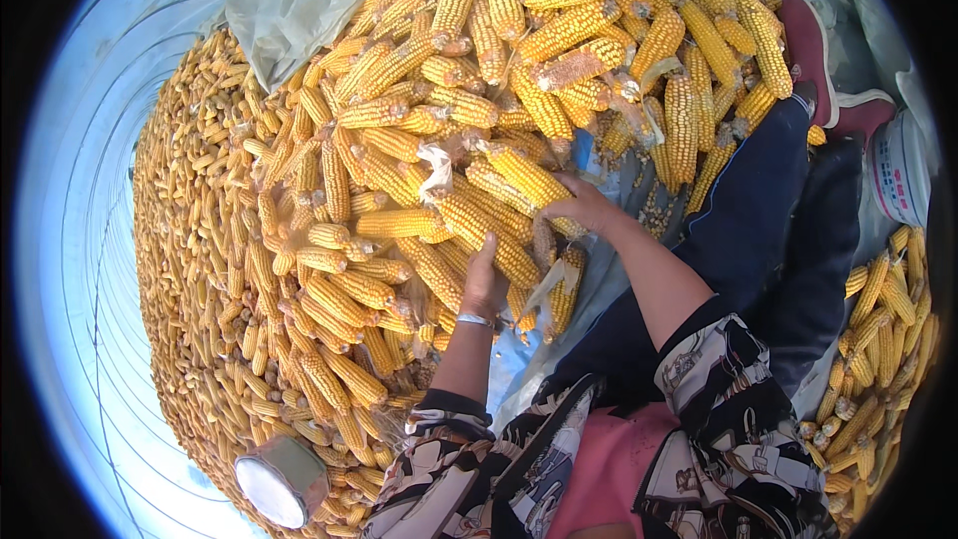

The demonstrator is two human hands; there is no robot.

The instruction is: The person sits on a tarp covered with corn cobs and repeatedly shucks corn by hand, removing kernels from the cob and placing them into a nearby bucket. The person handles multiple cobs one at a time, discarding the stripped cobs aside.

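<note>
My right hand [589, 208] is closed around the near end of a yellow ear of corn [521, 176], with the thumb on its near side. Just left and nearer, my left hand [483, 287] reaches into the heap against another ear of corn [491, 240]. Its thumb points up beside that ear, while the other fingers are hidden. A dry husk strip [547, 284] hangs by a shorter ear [566, 289] between my hands. A pale husk scrap [435, 172] lies on the ears beyond them.
A big heap of corn ears [210, 240] fills the left and middle. My outstretched legs [748, 210] lie at right, beside a white bucket [896, 170] and more ears [878, 339]. A round container [279, 484] sits at lower left. Plastic sheeting [289, 10] borders the heap's far side.
</note>
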